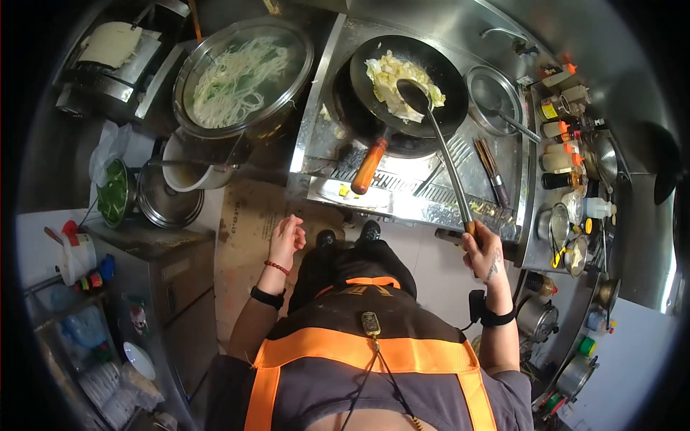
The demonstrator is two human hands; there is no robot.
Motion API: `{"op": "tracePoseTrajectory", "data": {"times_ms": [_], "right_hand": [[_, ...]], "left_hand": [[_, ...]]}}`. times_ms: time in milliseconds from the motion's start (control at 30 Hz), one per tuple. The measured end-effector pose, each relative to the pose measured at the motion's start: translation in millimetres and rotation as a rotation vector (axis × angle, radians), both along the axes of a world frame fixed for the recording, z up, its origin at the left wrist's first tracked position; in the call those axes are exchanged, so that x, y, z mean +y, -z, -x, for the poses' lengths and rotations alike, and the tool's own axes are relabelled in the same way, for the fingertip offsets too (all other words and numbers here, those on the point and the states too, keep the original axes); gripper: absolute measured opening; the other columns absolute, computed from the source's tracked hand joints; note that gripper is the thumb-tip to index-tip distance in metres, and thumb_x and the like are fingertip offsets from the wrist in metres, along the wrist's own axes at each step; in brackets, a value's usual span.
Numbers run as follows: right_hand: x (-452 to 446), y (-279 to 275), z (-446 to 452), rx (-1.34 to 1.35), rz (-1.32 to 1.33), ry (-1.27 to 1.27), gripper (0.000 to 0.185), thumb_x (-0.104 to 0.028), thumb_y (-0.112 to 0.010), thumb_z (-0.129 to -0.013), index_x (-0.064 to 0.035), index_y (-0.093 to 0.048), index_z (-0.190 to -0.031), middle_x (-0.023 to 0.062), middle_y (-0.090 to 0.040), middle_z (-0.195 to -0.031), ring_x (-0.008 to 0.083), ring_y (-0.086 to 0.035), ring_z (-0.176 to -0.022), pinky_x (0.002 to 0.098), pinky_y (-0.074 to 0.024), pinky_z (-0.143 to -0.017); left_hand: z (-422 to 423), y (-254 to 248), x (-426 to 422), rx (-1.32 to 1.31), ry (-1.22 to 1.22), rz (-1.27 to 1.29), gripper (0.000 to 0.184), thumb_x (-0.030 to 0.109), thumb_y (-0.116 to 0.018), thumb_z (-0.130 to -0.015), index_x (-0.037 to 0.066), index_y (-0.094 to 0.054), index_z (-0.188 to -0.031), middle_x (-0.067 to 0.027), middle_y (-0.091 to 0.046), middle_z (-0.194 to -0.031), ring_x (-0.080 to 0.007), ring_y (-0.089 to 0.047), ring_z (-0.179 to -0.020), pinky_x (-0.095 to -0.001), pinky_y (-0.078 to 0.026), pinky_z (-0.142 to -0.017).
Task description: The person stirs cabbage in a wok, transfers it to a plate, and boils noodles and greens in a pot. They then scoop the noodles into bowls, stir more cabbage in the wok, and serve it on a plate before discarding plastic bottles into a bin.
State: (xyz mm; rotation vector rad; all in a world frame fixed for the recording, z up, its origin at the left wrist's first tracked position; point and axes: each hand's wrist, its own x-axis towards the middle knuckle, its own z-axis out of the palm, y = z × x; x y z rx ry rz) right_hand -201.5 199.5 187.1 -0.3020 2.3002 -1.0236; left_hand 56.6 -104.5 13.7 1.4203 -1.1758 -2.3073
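My right hand (485, 251) is closed round the wooden end of a long-handled ladle (449, 161). The ladle's dark bowl rests in a black wok (366, 79), against chopped pale yellow-green cabbage (392, 72). The wok sits tilted on the stove (316, 144), its orange wooden handle pointing towards me. My left hand (286, 238) hangs in front of the stove, below and left of that handle. Its fingers are loosely curled and slightly apart, with nothing visible in them.
A big pot (309, 65) of white noodles in water stands at the back left. Right of the wok is a metal bowl (496, 75) with another ladle in it. Wooden-handled tools (492, 172) lie on the stove. Condiment bottles (560, 158) line the right shelf; a steel cabinet (180, 287) stands left.
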Motion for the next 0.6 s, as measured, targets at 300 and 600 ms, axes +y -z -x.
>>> {"op": "tracePoseTrajectory", "data": {"times_ms": [300,600], "right_hand": [[-30,40,20,0.032,0.053,-0.049,0.041,-0.014,-0.060,-0.090,0.0083,-0.050,-0.123,0.0027,-0.054,-0.064,0.0090,-0.048,-0.045,0.0265,-0.0397,-0.041],[-8,16,20,0.281,-0.057,-0.029,0.039,-0.009,-0.059,-0.089,0.0092,-0.050,-0.123,0.0065,-0.058,-0.067,0.0080,-0.049,-0.046,0.0248,-0.0397,-0.043]], "left_hand": [[-1,14,-6,0.009,0.064,-0.009,0.029,0.036,-0.050,-0.097,0.008,-0.054,-0.096,-0.0010,-0.054,-0.070,-0.0093,-0.052,-0.057,-0.0227,-0.040,-0.050],[-11,22,-21,-0.049,0.037,-0.004,0.026,0.033,-0.051,-0.097,0.007,-0.054,-0.098,-0.0011,-0.053,-0.070,-0.0097,-0.052,-0.056,-0.0225,-0.042,-0.051]]}}
